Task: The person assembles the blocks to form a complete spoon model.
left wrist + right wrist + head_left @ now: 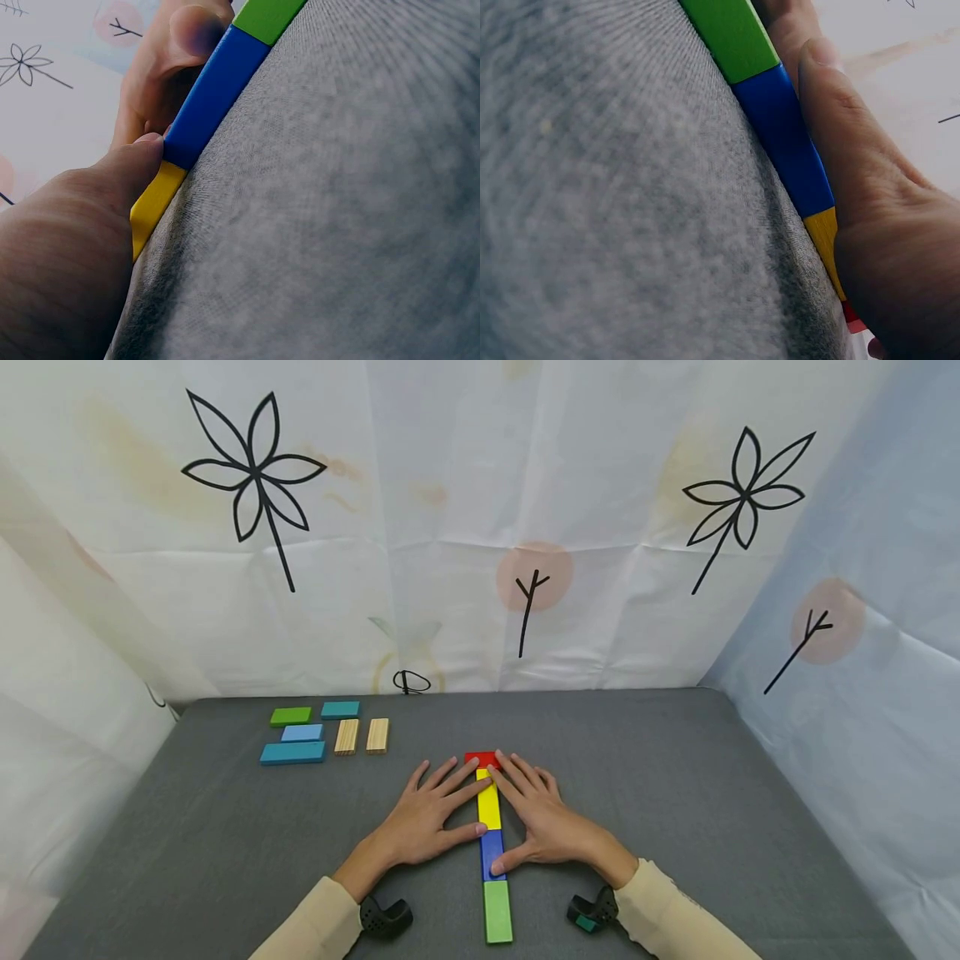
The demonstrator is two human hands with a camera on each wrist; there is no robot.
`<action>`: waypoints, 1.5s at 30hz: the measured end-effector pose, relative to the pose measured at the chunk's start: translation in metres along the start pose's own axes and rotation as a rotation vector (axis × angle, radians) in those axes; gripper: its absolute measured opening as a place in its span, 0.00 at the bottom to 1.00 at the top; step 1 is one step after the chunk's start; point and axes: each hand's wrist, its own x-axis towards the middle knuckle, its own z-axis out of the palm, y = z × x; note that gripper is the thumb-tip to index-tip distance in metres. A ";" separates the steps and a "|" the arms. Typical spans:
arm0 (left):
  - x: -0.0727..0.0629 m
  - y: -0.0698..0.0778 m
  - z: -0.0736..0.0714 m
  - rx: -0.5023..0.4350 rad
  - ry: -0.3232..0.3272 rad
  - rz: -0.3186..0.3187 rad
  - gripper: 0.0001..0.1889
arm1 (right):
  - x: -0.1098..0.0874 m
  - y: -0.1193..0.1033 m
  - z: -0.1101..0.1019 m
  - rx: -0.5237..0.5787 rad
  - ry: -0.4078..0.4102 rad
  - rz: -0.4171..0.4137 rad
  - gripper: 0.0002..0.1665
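Observation:
A line of flat wooden blocks runs away from the person on the grey table. From near to far it has a light green block [497, 912], a blue block [491, 847], a yellow block [489, 812] and a crosswise red block [482, 759]. The left hand [422, 825] lies spread along the left side, fingertips at the red and yellow blocks, thumb where yellow meets blue. From the right, the right hand [553, 827] has straight fingers at the red and yellow blocks and its thumb on the blue one. Both wrist views show the blocks end to end.
At the back left lie a green block [291, 717], a teal block [341, 710], a light blue block [302, 732], a longer blue block [292, 753] and two ribbed natural-wood pieces [347, 737]. White printed cloth [450, 527] walls the table's back and sides.

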 end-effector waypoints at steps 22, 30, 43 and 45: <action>0.000 -0.001 0.000 -0.016 0.021 -0.013 0.42 | 0.001 0.003 0.004 -0.023 -0.014 0.015 0.75; 0.000 0.001 -0.001 -0.027 0.016 -0.025 0.45 | 0.002 0.002 0.004 -0.018 -0.022 0.022 0.74; -0.002 -0.001 0.000 -0.030 0.031 -0.009 0.43 | 0.002 0.001 0.004 -0.012 -0.032 0.025 0.74; -0.002 -0.002 0.000 -0.043 0.037 -0.006 0.43 | 0.002 0.001 0.004 -0.010 -0.032 0.024 0.73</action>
